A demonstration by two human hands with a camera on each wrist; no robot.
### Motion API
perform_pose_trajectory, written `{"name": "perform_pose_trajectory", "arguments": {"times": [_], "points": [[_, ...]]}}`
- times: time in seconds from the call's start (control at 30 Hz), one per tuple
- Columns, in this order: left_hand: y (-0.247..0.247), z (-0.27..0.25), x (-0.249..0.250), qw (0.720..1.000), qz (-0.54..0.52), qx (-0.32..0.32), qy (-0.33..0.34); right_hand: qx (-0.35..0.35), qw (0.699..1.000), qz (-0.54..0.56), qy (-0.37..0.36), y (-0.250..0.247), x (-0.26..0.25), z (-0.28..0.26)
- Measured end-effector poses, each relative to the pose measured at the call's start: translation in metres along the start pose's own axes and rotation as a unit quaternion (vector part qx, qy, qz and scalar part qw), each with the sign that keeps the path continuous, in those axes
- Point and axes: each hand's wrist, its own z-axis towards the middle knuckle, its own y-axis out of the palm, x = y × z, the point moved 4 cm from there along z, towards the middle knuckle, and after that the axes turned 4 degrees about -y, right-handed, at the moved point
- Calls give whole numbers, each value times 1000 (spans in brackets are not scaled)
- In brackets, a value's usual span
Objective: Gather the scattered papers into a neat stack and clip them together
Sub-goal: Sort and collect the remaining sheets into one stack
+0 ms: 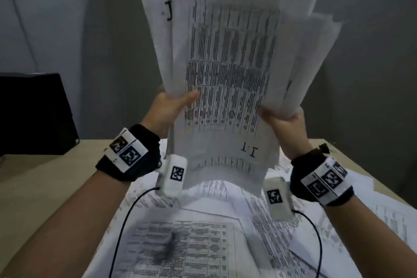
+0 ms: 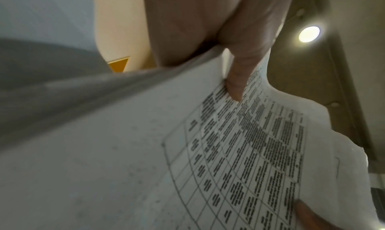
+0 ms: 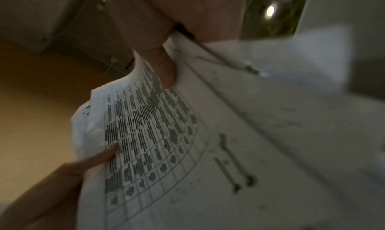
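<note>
my left hand (image 1: 168,106) and right hand (image 1: 284,117) pinch the uneven paper stack (image 1: 230,70) upright; i'd loosen slightly, tapping its lower edge on the tabletop (image 1: 45,187).

Your work surface was a light tan table (image 1: 40,189). Loose printed sheets (image 1: 203,244) lay scattered flat on it, overlapping one another from the near edge to the far right side; several showed ruled tables of text. A black binder clip (image 1: 324,148) sat on the tabletop near the far right, just beyond the sheets. A black box (image 1: 33,115) stood at the far left.
</note>
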Motion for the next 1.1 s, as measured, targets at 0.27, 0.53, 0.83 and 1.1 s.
{"name": "perform_pose_trajectory", "arguments": {"times": [0.27,0.53,0.83,1.1], "points": [[-30,-20,-15,1000,-20,20,10,-33,995,66,61,11,33,-5],[-28,-21,-16,999,-26,11,-22,-83,994,50,40,36,42,1],[-9,-40,-15,995,-44,62,60,-26,999,11,-20,37,44,-4],[-16,-28,23,956,118,178,201,31,998,-3,-55,21,36,26]]}}
